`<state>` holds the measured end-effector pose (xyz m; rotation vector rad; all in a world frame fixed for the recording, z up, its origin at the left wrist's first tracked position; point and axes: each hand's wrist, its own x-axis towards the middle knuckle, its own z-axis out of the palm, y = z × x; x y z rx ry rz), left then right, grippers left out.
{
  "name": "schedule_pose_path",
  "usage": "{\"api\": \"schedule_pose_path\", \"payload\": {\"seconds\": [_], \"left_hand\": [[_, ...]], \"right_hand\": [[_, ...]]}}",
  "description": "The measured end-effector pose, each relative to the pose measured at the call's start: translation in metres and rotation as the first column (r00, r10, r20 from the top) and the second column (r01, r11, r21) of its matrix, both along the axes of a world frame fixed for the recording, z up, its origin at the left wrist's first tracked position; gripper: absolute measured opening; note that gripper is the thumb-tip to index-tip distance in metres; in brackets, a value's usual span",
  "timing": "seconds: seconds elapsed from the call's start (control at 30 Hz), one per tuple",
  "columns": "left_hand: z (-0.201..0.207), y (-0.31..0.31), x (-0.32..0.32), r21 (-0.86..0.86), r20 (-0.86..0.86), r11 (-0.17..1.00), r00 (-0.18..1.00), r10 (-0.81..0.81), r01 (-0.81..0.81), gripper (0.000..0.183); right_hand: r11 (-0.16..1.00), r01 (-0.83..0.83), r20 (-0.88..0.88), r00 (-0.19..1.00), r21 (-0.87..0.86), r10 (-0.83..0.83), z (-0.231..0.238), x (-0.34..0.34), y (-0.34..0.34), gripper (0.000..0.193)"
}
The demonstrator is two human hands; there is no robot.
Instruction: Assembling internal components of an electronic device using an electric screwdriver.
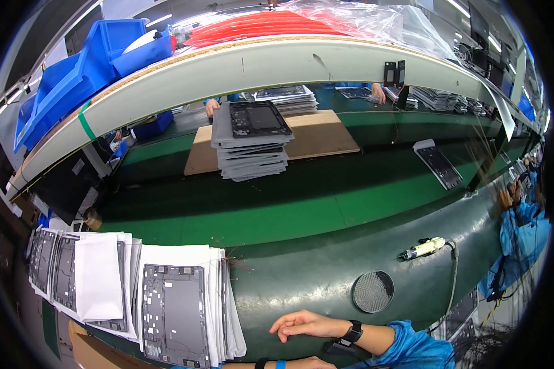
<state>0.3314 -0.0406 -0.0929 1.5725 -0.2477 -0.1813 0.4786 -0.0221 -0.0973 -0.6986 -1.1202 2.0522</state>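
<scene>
My right hand (pixel 301 323) hovers over the bench's near edge, palm side down, fingers loosely bent and apart with nothing in them. A black watch is on its wrist. Below it, my left hand (pixel 313 364) is cut off by the lower edge; its fingers are hidden. A small dark object (pixel 338 348) shows between the two arms, its kind unclear. Left of my hands, a dark tablet housing (pixel 173 313) tops a stack with white separator sheets. A round ridged dish (pixel 373 291) lies to the right, with a pale electric screwdriver (pixel 426 248) beyond it.
More interleaved housings lean at the far left under a white sheet (pixel 98 277). Across the green belt stands another stack (pixel 252 147) on a wooden board (pixel 326 136); a lone housing (pixel 438 165) lies right. A shelf (pixel 258 60) spans overhead. Co-workers' hands show beyond and at right.
</scene>
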Motion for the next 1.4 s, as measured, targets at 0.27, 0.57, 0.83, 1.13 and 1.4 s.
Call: {"api": "schedule_pose_path", "payload": {"seconds": [0.27,0.57,0.83,1.13,1.4], "left_hand": [[-0.023,-0.008,-0.006,0.007,0.048,1.000,0.999,0.013,-0.014,0.024],[-0.175,-0.076,-0.021,-0.555,0.369,0.827,0.864,0.341,-0.089,0.025],[-0.115,-0.064,-0.021,0.231,-0.546,0.972,0.823,0.154,-0.029,0.039],[-0.125,-0.050,-0.019,-0.521,0.271,0.846,0.917,0.293,-0.117,0.024],[0.005,-0.016,-0.004,-0.358,-0.274,0.924,0.961,0.033,-0.133,0.017]], "right_hand": [[1.000,-0.004,-0.019,1.000,-0.017,0.004,-0.004,0.001,-0.003,0.031],[1.000,-0.013,-0.016,1.000,0.019,0.013,0.000,-0.002,-0.001,0.030],[1.000,-0.002,-0.009,1.000,0.014,0.003,-0.003,0.001,-0.004,0.030],[1.000,0.021,-0.035,0.999,0.004,-0.021,-0.004,0.000,-0.005,0.030],[1.000,0.022,-0.011,1.000,-0.008,-0.022,-0.008,0.000,-0.010,0.030]]}}
